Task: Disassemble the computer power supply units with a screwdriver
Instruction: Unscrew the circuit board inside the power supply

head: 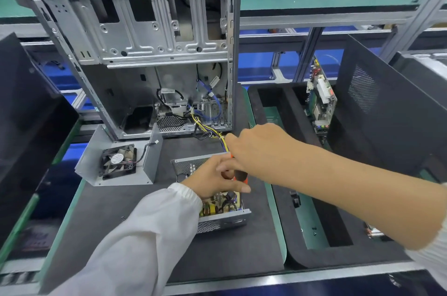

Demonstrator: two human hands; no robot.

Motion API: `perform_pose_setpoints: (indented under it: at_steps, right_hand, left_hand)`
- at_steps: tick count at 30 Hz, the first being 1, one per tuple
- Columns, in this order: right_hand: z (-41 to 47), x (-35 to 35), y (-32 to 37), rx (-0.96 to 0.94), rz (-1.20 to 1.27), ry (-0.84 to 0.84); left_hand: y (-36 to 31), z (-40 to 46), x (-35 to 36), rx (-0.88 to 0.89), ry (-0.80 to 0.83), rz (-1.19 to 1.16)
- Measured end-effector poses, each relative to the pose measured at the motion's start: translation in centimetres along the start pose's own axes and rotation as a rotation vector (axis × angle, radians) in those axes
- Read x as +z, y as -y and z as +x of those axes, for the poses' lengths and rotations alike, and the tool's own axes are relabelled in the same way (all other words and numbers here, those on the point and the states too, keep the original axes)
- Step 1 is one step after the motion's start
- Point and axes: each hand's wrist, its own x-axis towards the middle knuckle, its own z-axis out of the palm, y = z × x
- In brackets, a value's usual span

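From the head camera, I am looking down at the open silver metal power supply unit with perforated walls (223, 219), which is lying on the dark foam mat (121, 211) just in front of the stripped grey steel computer case (135, 36). Its lid is off and the crowded circuit board inside is showing under my hands. My left hand (212, 178), coming out of a white sleeve (135, 242), is sitting over the board with its fingers curled around the orange-and-black-handled screwdriver (238, 174); my right hand (256, 148) is reaching in from the other side and its fingers are wrapped over the upper part of the same handle. The tip is hidden beneath my hands, so I cannot tell which screw it is sitting in.

I am judging the risks from that. With the tip out of sight, the blade could be riding out of the screw head and rounding it, or skidding onto the board's components. The bundle of yellow and black wires (219, 137) is running from the unit back into the case, close beside my right hand; a jerk could be snagging it and dragging the unit. The detached grey metal cover with a black fan (118, 162) is lying just to the left, near enough for my left forearm to knock.
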Motion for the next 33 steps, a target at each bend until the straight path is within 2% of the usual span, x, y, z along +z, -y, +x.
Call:
perform_pose_setpoints:
  at_steps: [2, 5, 8, 12, 15, 18, 21, 24, 26, 28, 30, 33]
  right_hand:
    - [-0.1, 0.2, -0.2, -0.034, 0.050, 0.018]
    - [-0.6, -0.3, -0.9, -0.116, 0.219, 0.198]
    - [-0.5, -1.3, -1.3, -0.140, 0.253, 0.304]
    - [0.2, -1.5, -1.1, -0.027, 0.104, 0.196]
    - [0.3, -0.7, -0.7, -0.021, -0.024, 0.151]
    - [0.1, -0.7, -1.2, -0.102, 0.018, 0.180]
    - [0.1, -0.7, -1.4, -0.224, 0.158, 0.287]
    - [0.0, -0.6, -1.8, -0.192, 0.251, 0.291]
    - [-0.1, -0.6, -1.7, -0.073, 0.209, 0.221]
    - [0.0, -0.4, -1.1, -0.027, 0.059, 0.127]
    - [0.1, -0.2, -0.6, -0.062, -0.020, 0.078]
    - [-0.2, -0.4, -0.7, -0.169, 0.080, 0.166]
  left_hand:
    - [0.4, 0.0, -0.8, 0.007, 0.008, 0.006]
    - [0.4, -0.1, -1.0, -0.024, 0.033, 0.036]
    - [0.4, 0.3, -0.1, -0.032, 0.010, 0.023]
    - [-0.2, 0.4, 0.9, 0.043, 0.030, 0.050]
    - [0.3, 0.4, 0.6, 0.004, -0.037, 0.022]
    - [0.7, 0.1, -0.2, -0.036, -0.009, -0.026]
    - [0.9, 0.0, -0.4, -0.043, -0.032, -0.022]
    - [0.8, 0.2, 0.3, -0.037, -0.048, -0.001]
    - [0.4, 0.4, 0.5, -0.022, -0.040, 0.015]
    - [-0.1, 0.3, 0.2, -0.014, -0.019, 0.055]
    - [-0.3, 0.0, -0.3, -0.003, 0.019, 0.057]
    - [-0.4, -0.4, -0.6, -0.044, 0.029, -0.005]
